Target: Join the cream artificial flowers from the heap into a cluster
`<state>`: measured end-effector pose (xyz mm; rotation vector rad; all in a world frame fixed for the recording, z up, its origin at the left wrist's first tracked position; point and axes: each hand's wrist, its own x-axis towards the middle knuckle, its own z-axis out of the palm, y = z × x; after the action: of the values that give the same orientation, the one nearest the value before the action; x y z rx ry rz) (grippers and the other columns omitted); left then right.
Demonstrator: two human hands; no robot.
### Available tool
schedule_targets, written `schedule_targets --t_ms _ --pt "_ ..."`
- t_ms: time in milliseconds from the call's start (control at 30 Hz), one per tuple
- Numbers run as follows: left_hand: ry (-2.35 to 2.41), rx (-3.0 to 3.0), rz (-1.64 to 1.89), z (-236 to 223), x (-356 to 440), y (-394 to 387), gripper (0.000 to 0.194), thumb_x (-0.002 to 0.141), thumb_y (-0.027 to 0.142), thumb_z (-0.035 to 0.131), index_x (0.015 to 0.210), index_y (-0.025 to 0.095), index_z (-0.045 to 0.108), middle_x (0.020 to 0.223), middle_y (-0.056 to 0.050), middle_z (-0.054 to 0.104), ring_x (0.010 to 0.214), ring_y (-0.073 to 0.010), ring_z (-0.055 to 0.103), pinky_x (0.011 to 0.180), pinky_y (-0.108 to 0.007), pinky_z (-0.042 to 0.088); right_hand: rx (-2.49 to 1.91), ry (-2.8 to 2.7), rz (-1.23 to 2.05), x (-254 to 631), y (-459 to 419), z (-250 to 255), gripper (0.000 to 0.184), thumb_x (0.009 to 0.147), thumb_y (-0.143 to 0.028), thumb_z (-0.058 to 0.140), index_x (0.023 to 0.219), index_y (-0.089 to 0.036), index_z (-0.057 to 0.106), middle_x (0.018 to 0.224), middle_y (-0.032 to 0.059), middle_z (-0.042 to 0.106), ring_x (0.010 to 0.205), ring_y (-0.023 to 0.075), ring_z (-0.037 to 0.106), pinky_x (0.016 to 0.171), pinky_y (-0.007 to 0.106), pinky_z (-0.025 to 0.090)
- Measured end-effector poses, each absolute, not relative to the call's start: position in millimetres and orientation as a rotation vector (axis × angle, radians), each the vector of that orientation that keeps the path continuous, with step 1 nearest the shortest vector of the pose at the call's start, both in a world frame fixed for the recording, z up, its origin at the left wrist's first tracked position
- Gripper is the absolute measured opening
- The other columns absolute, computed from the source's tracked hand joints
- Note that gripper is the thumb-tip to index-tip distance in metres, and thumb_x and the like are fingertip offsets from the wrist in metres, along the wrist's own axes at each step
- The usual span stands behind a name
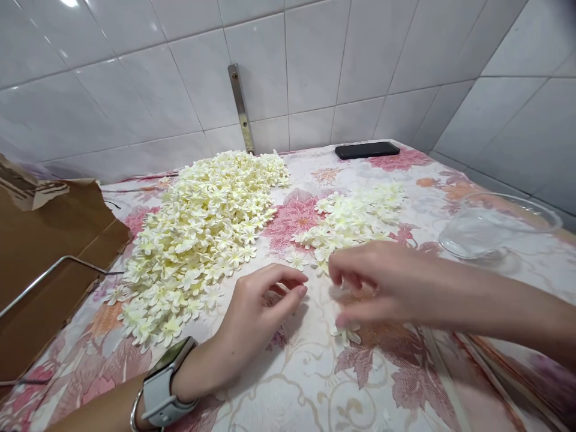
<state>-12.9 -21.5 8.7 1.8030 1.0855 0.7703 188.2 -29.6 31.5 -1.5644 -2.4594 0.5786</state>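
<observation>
My left hand [258,306], with a watch [168,378] on its wrist, rests over the flowered tablecloth [288,384]. Its fingers are bent, a gap shows between thumb and forefinger, and nothing is visible in it. My right hand [369,282] is slightly blurred, its thumb and fingers apart. Under its thumb tip lies a single cream artificial flower [347,337]; whether they touch I cannot tell. Beyond that hand spreads a smaller group of white flowers [346,219]. A large heap of cream-yellow flowers [211,222] lies beyond and left of my left hand.
A torn cardboard box [54,240] with a metal wire [40,285] in front of it stands at the left. A black phone [366,150] lies near the tiled wall [315,60]. At the right is a clear plastic bowl [477,234]. A metal bracket [240,108] is fixed to the wall.
</observation>
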Motion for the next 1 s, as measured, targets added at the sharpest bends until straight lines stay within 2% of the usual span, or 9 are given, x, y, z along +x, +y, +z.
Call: schedule_targets --t_ms 100,200,333,433,633,733,800,867,1000 --pt "1.089 1.792 0.741 8.3 -13.1 -22.7 0.007 0.079 0.021 0.061 0.08 0.021 0.068 0.082 -0.001 0.069 0.073 -0.0155 0.063 0.064 -0.021 0.047 -1.383 -2.65 0.752 184.6 -36.6 29.3 0.021 0.068 -0.026 0.07 0.062 -0.021 0.05 0.058 -0.0036 0.053 0.051 0.0125 0.046 0.045 0.022 0.024" --pt "1.096 1.692 0.76 9.0 -13.2 -22.0 0.007 0.079 0.024 0.062 0.081 0.02 0.067 0.081 -0.001 0.068 0.074 -0.0149 0.062 0.064 -0.02 0.046 -1.372 -2.526 0.909 181.9 -33.9 26.7 0.016 0.075 -0.017 0.061 0.062 -0.019 0.051 0.057 -0.0043 0.049 0.051 0.0108 0.043 0.047 0.022 0.025" --pt "1.053 1.493 0.803 9.8 -12.5 -20.8 0.012 0.08 0.03 0.061 0.083 0.018 0.066 0.075 0.0 0.065 0.07 -0.0131 0.058 0.064 -0.021 0.045 -1.175 -1.962 1.465 181.5 -23.3 23.3 0.016 0.082 -0.033 0.06 0.077 -0.018 0.056 0.067 -0.0029 0.053 0.06 0.0106 0.049 0.054 0.022 0.037" --pt "1.006 1.369 0.78 9.3 -11.3 -20.5 0.012 0.078 0.029 0.065 0.079 0.018 0.064 0.073 0.0 0.063 0.069 -0.0126 0.058 0.064 -0.02 0.044 -1.077 -1.641 1.696 180.4 -21.6 16.2 0.022 0.082 -0.039 0.061 0.088 -0.019 0.055 0.073 -0.0033 0.052 0.06 0.0092 0.048 0.052 0.02 0.037" --pt "1.045 1.372 0.791 8.5 -11.0 -19.1 0.01 0.075 0.025 0.068 0.072 0.016 0.064 0.071 0.0 0.062 0.067 -0.0125 0.057 0.062 -0.021 0.044 -1.107 -1.508 1.696 173.9 -28.3 9.7 0.024 0.082 -0.041 0.061 0.092 -0.021 0.051 0.074 -0.0027 0.055 0.062 0.0106 0.05 0.05 0.02 0.035" --pt "1.07 1.417 0.82 9.3 -11.5 -18.7 0.009 0.075 0.024 0.067 0.07 0.016 0.065 0.07 0.001 0.063 0.067 -0.0124 0.057 0.062 -0.02 0.044 -1.188 -1.621 1.514 168.5 -31.7 10.6 0.022 0.081 -0.036 0.061 0.095 -0.02 0.056 0.081 0.0007 0.058 0.07 0.0138 0.053 0.055 0.023 0.038" --pt "1.07 1.444 0.805 9.5 -11.7 -18.7 0.009 0.075 0.022 0.066 0.069 0.016 0.065 0.069 0.001 0.064 0.066 -0.0123 0.057 0.06 -0.02 0.044 -1.265 -1.714 1.34 164.8 -33.4 8.6 0.014 0.084 -0.031 0.055 0.084 -0.018 0.06 0.075 0.0007 0.058 0.067 0.0136 0.051 0.056 0.024 0.036" --pt "1.069 1.478 0.786 9.4 -12.2 -18.7 0.008 0.076 0.021 0.065 0.07 0.016 0.065 0.069 0.0 0.064 0.065 -0.0124 0.058 0.059 -0.019 0.044 -1.318 -1.734 1.256 161.9 -34.4 4.7 0.021 0.086 -0.028 0.048 0.07 -0.017 0.057 0.062 -0.0012 0.053 0.058 0.0122 0.046 0.052 0.024 0.032" --pt "1.07 1.591 0.785 9.3 -13.5 -19.0 0.008 0.078 0.02 0.063 0.071 0.017 0.064 0.071 0.0 0.065 0.066 -0.0123 0.058 0.061 -0.019 0.044 -1.293 -1.648 1.333 160.4 -33.4 -2.7 0.026 0.083 -0.028 0.051 0.059 -0.018 0.047 0.053 -0.0034 0.048 0.051 0.0104 0.042 0.048 0.022 0.029"
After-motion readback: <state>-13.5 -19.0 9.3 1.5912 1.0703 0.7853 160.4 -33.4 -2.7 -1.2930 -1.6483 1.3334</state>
